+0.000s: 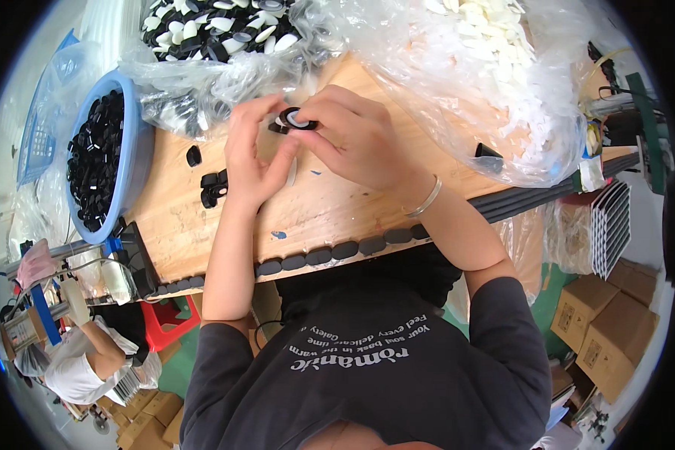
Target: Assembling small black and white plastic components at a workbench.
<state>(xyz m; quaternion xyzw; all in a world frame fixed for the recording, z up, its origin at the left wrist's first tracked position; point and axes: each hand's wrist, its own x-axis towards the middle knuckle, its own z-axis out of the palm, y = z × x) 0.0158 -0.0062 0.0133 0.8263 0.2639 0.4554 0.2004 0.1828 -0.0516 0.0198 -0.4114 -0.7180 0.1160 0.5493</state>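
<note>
Over the wooden table, my two hands meet at a small black oval part with a pale grey-white inner face (298, 118). My right hand (364, 142), a light bangle at its wrist, pinches this part between thumb and fingers. My left hand (253, 154) curls in from the other side, its fingertips closed at the part's left edge; its thumb stands lower, apart from the index finger. Whether a second dark piece sits between the left fingertips is too small to tell. Left of my left hand lie several loose black pieces (213, 187) and one single black piece (193, 156).
A blue basin (131, 169) full of black pieces stands at the left. Clear plastic bags hold black and white pieces (221, 30) at the back and white pieces (487, 37) at the right. Dark oval pads (319, 256) line the table's front edge. Another person (90, 364) is at lower left.
</note>
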